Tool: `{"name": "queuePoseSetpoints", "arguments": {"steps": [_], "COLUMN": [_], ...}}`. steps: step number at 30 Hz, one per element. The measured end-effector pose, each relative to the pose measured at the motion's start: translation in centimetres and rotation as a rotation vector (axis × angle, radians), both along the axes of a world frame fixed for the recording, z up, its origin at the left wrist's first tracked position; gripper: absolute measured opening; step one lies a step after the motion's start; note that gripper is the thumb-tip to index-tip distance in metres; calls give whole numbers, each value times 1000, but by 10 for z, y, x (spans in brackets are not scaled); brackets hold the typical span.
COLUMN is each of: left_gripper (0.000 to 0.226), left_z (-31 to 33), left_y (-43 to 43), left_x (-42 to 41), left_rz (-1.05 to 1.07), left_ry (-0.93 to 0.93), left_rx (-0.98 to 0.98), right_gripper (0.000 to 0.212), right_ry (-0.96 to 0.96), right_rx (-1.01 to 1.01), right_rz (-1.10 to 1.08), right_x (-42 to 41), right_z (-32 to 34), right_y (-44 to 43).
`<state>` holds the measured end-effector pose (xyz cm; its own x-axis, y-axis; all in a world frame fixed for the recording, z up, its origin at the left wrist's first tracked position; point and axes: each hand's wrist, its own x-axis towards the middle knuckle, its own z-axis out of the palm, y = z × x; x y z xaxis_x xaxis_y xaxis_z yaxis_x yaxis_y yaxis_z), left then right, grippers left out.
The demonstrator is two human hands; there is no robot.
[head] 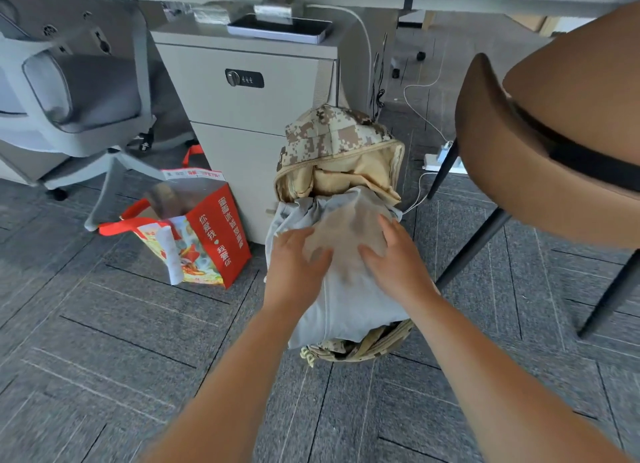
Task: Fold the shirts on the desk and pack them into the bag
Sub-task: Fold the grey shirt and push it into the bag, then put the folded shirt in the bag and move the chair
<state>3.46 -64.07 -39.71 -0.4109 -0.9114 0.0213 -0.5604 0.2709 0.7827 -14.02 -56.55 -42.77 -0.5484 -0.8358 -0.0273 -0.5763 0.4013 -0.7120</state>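
A camouflage backpack [332, 133] lies open on the grey carpet, its tan lining showing, leaning against a filing cabinet. A folded light grey shirt [349, 296] sits in the backpack's mouth, its upper end inside and its lower end spilling over the bag's front. My left hand [298, 265] lies flat on the shirt's left side, fingers spread. On the shirt's right side my right hand [394, 254] presses down with straight fingers. Both palms cover the shirt's middle; what lies under the shirt inside the bag is hidden.
A red printed shopping bag [204, 234] stands left of the backpack. Behind it is a white filing cabinet [242, 99] with a lock. A grey office chair [76, 95] is at the left, a brown chair [540, 164] at the right. White cables [422, 116] and a power strip lie beyond.
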Motion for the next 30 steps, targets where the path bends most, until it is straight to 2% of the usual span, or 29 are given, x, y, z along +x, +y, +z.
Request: {"name": "queuePoseSetpoints", "arguments": {"steps": [3,7,15,20,23,26,29,30], "left_gripper": [51,46,43,41,37,33,43,46], "left_z": [50,146,426,572,622,645,647,648], "left_y": [11,26,74,99,110,116,107,102], "left_x": [2,14,93,182,254,349,466,506], "left_rz": [11,42,89,109,92,133,210,240], "left_ry": [63,119,140,9,-34,-73,-127,-140], "left_rx": [102,161,189,97,36,-17,-37,-34], "right_gripper": [73,63,55,54,51,45,17,14], "right_ry": [-66,-132,-199,-144,-114,-34,-5,1], "right_rx": [-59,-82,-95,-88,-64,-53,-58,-61], "right_rz": [-9,-46,-95,-35,27,107,223,257], "right_x": [20,50,127,212,276,357,451,485], "right_z": [47,150,451,606,649,669,675,675], "right_y": [6,32,93,109,106,96,78,67]}}
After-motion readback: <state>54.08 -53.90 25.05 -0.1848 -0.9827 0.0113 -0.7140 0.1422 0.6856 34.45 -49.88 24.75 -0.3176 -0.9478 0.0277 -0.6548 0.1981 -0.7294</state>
